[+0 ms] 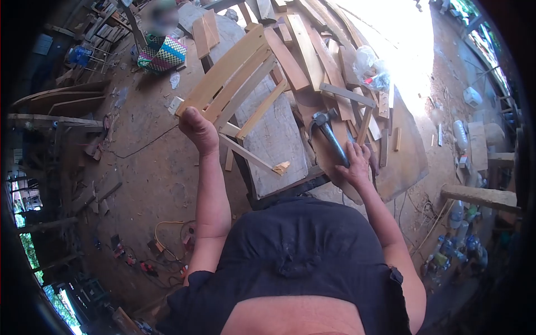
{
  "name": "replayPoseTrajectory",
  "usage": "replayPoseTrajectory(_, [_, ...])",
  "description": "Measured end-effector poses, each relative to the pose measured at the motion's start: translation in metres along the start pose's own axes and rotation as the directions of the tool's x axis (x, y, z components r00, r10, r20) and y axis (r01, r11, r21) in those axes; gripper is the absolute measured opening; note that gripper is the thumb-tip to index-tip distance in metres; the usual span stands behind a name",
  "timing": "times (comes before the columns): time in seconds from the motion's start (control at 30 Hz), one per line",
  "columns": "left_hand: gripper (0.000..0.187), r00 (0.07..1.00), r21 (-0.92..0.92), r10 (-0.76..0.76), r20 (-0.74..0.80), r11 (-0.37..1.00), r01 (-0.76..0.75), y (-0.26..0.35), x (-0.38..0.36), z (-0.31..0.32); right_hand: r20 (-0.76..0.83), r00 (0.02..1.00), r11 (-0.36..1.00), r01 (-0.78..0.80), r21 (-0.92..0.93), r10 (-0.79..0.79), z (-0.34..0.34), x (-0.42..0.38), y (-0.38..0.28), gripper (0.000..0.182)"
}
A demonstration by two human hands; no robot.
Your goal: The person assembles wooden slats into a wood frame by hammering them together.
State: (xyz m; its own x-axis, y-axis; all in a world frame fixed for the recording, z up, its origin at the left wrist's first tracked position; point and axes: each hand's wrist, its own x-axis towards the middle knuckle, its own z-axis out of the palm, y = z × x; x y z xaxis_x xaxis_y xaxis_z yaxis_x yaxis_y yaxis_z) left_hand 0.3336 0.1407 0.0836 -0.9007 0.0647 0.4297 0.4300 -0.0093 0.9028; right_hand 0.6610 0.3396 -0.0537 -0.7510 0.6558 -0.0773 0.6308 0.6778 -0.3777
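My left hand [200, 132] is closed on the lower left corner of a slatted wooden frame [237, 72], thumb on top. The frame is pale, with parallel slats and thinner legs or rails, and is tilted above the workbench. A hammer [334, 140] with a metal head and dark bluish handle lies on a brown board [329, 162], its head pointing away from me. My right hand [357, 163] is at the handle's end, thumb on one side and fingers spread on the other; they do not look wrapped round it.
A worn grey plank [273, 139] tops the bench, with a wood scrap [281, 167] at its near end. Loose boards [304, 50] pile up beyond the hammer, near a clear plastic bag [368, 64]. A woven basket [162, 54] stands at far left; bottles [452, 248] lie at right.
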Motion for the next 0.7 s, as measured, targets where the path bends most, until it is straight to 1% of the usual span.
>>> replayPoseTrajectory(0.03, [0.067,0.999,-0.042,0.031,-0.01,0.999,-0.031,0.001,0.001,0.003,0.013,1.0,1.0,-0.014,0.015,0.014,-0.002,0.0,-0.002,0.084])
replayPoseTrajectory(0.07, [0.067,0.999,-0.058,0.023,-0.04,0.998,-0.025,0.003,0.0,0.005,0.037,0.999,0.999,-0.02,0.026,0.019,-0.002,-0.002,-0.002,0.084])
replayPoseTrajectory(0.13, [0.062,0.994,-0.011,0.111,0.014,0.994,-0.111,0.006,-0.001,0.003,0.021,0.999,1.0,-0.029,0.007,0.028,-0.001,-0.004,-0.004,0.083])
replayPoseTrajectory(0.17, [0.057,0.99,-0.004,0.138,0.027,0.99,-0.138,0.001,-0.002,0.0,0.015,1.0,1.0,-0.007,-0.005,0.007,0.001,-0.003,-0.003,0.083])
replayPoseTrajectory(0.2, [0.056,0.995,-0.052,0.077,0.064,0.996,-0.074,0.016,-0.004,-0.001,-0.012,0.999,0.999,0.042,-0.031,-0.042,0.005,-0.003,0.001,0.082])
replayPoseTrajectory(0.23, [0.055,0.992,-0.125,0.117,0.055,0.986,-0.11,0.019,-0.005,-0.002,0.022,0.999,0.999,0.047,-0.014,-0.046,0.012,0.0,0.008,0.084])
replayPoseTrajectory(0.27, [0.055,0.989,-0.016,0.139,0.058,0.99,-0.139,0.011,-0.004,-0.005,0.024,0.997,0.997,0.07,-0.02,-0.069,0.013,0.001,0.01,0.082])
replayPoseTrajectory(0.3, [0.055,0.991,-0.151,0.115,0.074,0.983,-0.102,0.014,-0.003,-0.006,0.017,0.995,0.994,0.099,-0.042,-0.099,0.015,0.002,0.013,0.081])
replayPoseTrajectory(0.33, [0.054,0.997,-0.217,0.041,0.065,0.976,-0.026,0.025,-0.005,-0.009,0.01,0.993,0.991,0.118,-0.065,-0.118,0.017,0.004,0.015,0.08])
replayPoseTrajectory(0.37, [0.052,0.996,-0.125,0.065,0.059,0.991,-0.058,0.022,-0.003,-0.013,0.003,0.991,0.989,0.133,-0.058,-0.133,0.02,0.005,0.016,0.08])
replayPoseTrajectory(0.4, [0.06,0.994,-0.191,0.039,0.105,0.981,-0.018,0.019,-0.003,-0.019,-0.004,0.991,0.99,0.133,-0.055,-0.133,0.022,0.003,0.017,0.08])
replayPoseTrajectory(0.43, [0.06,0.997,-0.203,0.058,0.059,0.978,-0.045,0.02,-0.003,-0.019,0.023,0.984,0.982,0.178,-0.058,-0.177,0.023,0.002,0.018,0.08])
replayPoseTrajectory(0.5, [0.06,0.992,-0.097,-0.026,0.127,0.995,0.039,0.011,-0.006,-0.023,-0.024,0.977,0.976,0.21,-0.066,-0.211,0.026,0.004,0.026,0.08])
replayPoseTrajectory(0.53, [0.06,0.995,-0.084,-0.029,0.094,0.996,0.037,0.008,-0.008,-0.023,-0.009,0.97,0.968,0.243,-0.066,-0.244,0.028,0.005,0.032,0.08])
replayPoseTrajectory(0.6, [0.059,0.991,-0.147,-0.024,0.135,0.988,0.044,0.016,-0.011,-0.028,-0.018,0.964,0.963,0.264,-0.061,-0.265,0.032,0.007,0.038,0.079])
replayPoseTrajectory(0.63, [0.058,0.991,-0.146,-0.023,0.13,0.988,0.042,0.023,-0.012,-0.033,0.005,0.953,0.951,0.303,-0.058,-0.303,0.036,0.007,0.045,0.079])
replayPoseTrajectory(0.67, [0.058,0.992,-0.148,-0.023,0.127,0.988,0.042,0.029,-0.012,-0.036,-0.024,0.956,0.955,0.29,-0.061,-0.292,0.04,0.007,0.054,0.079])
replayPoseTrajectory(0.7, [0.058,0.994,-0.088,-0.005,0.11,0.996,0.015,0.03,-0.011,-0.038,-0.057,0.959,0.959,0.274,-0.068,-0.277,0.043,0.012,0.056,0.079])
